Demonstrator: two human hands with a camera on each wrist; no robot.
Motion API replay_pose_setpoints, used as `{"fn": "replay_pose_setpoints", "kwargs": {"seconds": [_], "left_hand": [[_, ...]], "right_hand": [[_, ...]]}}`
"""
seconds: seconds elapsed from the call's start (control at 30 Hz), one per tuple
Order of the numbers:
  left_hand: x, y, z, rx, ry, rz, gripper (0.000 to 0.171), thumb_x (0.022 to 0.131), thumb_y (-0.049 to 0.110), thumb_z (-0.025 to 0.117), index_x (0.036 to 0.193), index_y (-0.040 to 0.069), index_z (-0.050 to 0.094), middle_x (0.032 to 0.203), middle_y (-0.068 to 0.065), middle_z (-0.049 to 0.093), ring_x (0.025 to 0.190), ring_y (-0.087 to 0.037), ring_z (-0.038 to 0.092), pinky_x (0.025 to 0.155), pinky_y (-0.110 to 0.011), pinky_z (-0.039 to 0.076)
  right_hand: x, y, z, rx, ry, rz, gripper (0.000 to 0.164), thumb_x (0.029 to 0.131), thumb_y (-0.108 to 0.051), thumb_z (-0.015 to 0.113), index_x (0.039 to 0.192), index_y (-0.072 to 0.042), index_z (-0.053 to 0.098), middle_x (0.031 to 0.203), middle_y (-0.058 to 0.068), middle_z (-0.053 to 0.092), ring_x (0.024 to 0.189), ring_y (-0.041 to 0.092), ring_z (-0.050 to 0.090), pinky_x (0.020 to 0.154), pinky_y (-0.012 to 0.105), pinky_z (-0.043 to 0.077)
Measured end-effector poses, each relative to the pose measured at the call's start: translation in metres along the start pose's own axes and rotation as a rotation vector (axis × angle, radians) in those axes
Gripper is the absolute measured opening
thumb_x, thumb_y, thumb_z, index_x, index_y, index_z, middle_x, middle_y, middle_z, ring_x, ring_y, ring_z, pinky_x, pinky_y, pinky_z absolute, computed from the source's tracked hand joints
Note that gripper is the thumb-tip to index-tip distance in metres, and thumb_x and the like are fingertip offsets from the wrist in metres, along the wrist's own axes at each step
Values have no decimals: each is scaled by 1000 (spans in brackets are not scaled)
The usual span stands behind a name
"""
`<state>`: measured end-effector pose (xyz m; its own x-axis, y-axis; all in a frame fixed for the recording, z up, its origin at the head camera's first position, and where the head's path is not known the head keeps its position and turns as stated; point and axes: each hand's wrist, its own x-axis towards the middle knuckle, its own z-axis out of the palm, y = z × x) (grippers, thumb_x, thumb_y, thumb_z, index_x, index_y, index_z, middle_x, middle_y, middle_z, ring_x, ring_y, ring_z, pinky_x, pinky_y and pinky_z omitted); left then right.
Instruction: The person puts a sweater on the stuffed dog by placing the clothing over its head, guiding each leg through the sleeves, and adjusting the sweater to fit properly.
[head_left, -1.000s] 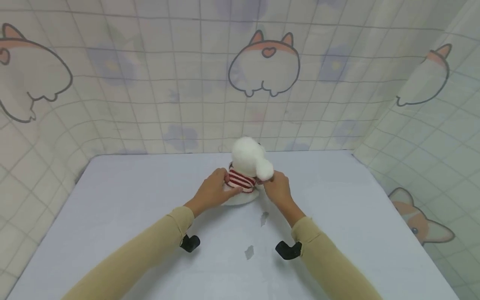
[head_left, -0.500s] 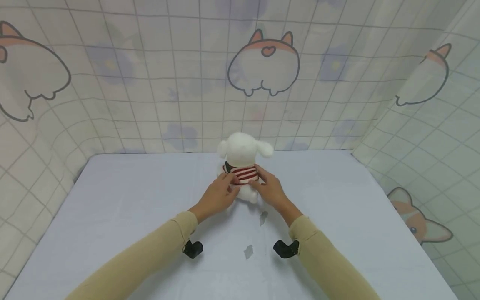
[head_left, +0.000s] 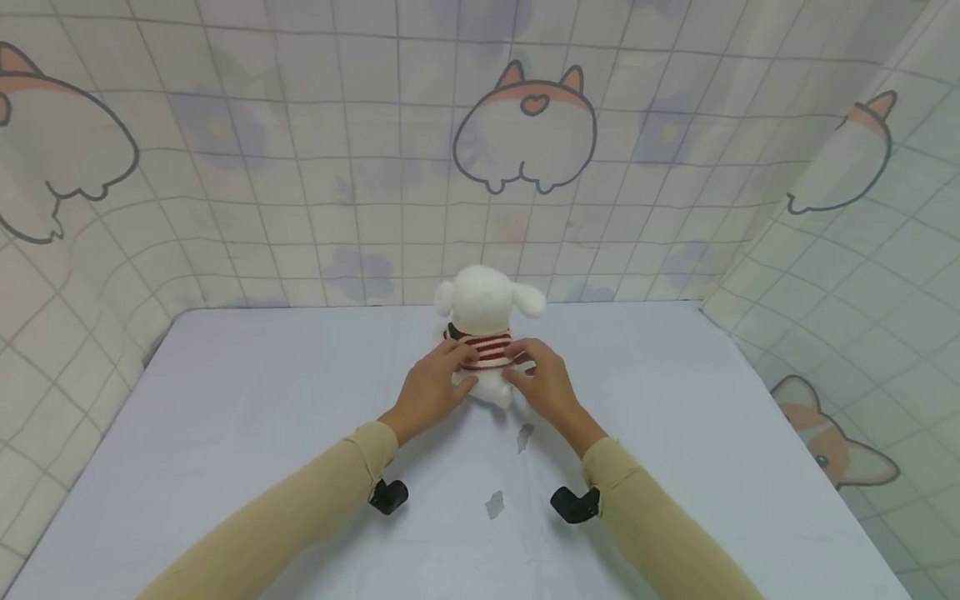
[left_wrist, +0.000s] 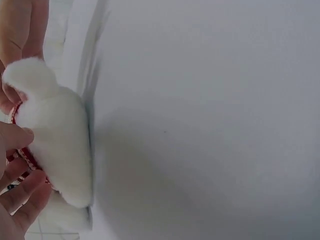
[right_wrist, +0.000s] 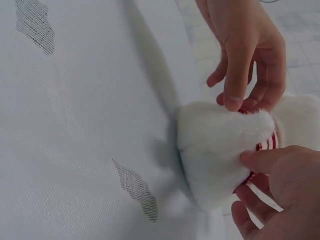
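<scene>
A white plush dog (head_left: 480, 296) with floppy ears and a red-and-white striped shirt (head_left: 492, 342) sits near the table's far edge, its back towards me. My left hand (head_left: 431, 385) holds its left side, thumb and fingers curled at the hem. On the other side my right hand (head_left: 551, 383) holds it with bent fingers at the shirt. Seen from the right wrist, the right thumb (right_wrist: 255, 161) lies on white fur beside the hem while other fingers reach under the shirt's edge. The left wrist view shows the furry lower body (left_wrist: 60, 145) standing on the white surface.
The white table (head_left: 300, 358) ends at a tiled-pattern curtain (head_left: 360, 183) printed with corgis, which also rises along both sides. Two small grey patches mark the cloth, one being a patch (head_left: 495, 504) near the middle. Black mounts (head_left: 576, 505) hang under both wrists.
The plush dog has turned from tilted and side-on to upright with its back facing me. My right hand moved from by its ear down to the shirt's side; the left shifted slightly.
</scene>
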<state>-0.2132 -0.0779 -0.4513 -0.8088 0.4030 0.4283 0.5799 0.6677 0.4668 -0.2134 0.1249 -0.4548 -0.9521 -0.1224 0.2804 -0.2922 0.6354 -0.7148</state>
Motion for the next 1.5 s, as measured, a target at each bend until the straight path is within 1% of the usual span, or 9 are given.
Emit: {"fn": "replay_pose_setpoints", "kwargs": {"seconds": [0.2, 0.33, 0.53, 0.7, 0.8, 0.93, 1.13, 1.33, 1.5], "left_hand": [[4, -4, 3, 50, 35, 44, 15, 81, 10, 75, 89, 12, 63, 95, 0, 57, 79, -13, 59, 67, -30, 52], [4, -6, 5, 101, 12, 69, 15, 79, 9, 74, 82, 13, 60, 91, 2, 56, 76, -12, 54, 63, -28, 49], [2, -9, 7, 206, -43, 187, 19, 79, 8, 75, 82, 16, 59, 85, 5, 62, 77, -11, 56, 64, -28, 50], [2, -8, 4, 242, -99, 273, 17, 84, 6, 70, 81, 14, 56, 80, 2, 59, 73, -14, 52, 60, -29, 47], [3, -7, -1, 222, -160, 252, 14, 87, 7, 68, 82, 14, 57, 80, 0, 60, 72, -15, 53, 58, -30, 47], [7, -7, -3, 222, -294, 197, 14, 88, 8, 66, 81, 16, 57, 77, 3, 58, 69, -13, 51, 56, -28, 44], [8, -8, -3, 178, -469, 147, 17, 90, 6, 62, 75, 12, 58, 68, 6, 46, 64, -10, 41, 55, -24, 33], [4, -10, -1, 185, -456, 118, 13, 91, 14, 65, 79, 15, 62, 74, 4, 58, 68, -11, 51, 60, -27, 44], [0, -12, 1, 178, -324, 81, 14, 93, 28, 63, 87, 18, 71, 88, 3, 70, 82, -14, 63, 72, -35, 53]], "right_hand": [[1, 1, 3, -26, -1, -46, 13, 84, -6, 72, 92, -9, 62, 100, 7, 65, 94, 25, 65, 76, 38, 56], [0, 3, -1, -92, -8, -124, 13, 84, -7, 74, 87, -12, 62, 101, 2, 64, 95, 22, 62, 76, 36, 55], [-1, 6, -10, -399, -7, -311, 17, 80, -6, 76, 83, -15, 62, 89, -3, 70, 82, 16, 63, 70, 34, 46], [1, 6, -13, -562, -92, -345, 18, 78, -10, 77, 80, -17, 61, 79, -6, 67, 73, 12, 60, 64, 30, 41], [2, 6, -13, -565, -141, -337, 18, 78, -10, 77, 78, -18, 61, 76, -6, 68, 71, 12, 60, 62, 29, 43], [2, 4, -12, -567, -191, -328, 20, 78, -10, 77, 73, -19, 60, 72, -7, 66, 66, 10, 57, 61, 29, 44], [1, 5, -7, -606, -323, -296, 26, 80, -7, 73, 65, -17, 55, 59, -7, 49, 56, 7, 40, 54, 23, 32], [-1, 2, -9, -557, -375, -222, 19, 82, -10, 72, 70, -17, 59, 66, -7, 58, 60, 8, 46, 56, 24, 39], [-2, -4, -16, -423, -400, -104, 7, 88, -20, 68, 82, -16, 67, 80, -4, 66, 72, 10, 55, 65, 29, 47]]}}
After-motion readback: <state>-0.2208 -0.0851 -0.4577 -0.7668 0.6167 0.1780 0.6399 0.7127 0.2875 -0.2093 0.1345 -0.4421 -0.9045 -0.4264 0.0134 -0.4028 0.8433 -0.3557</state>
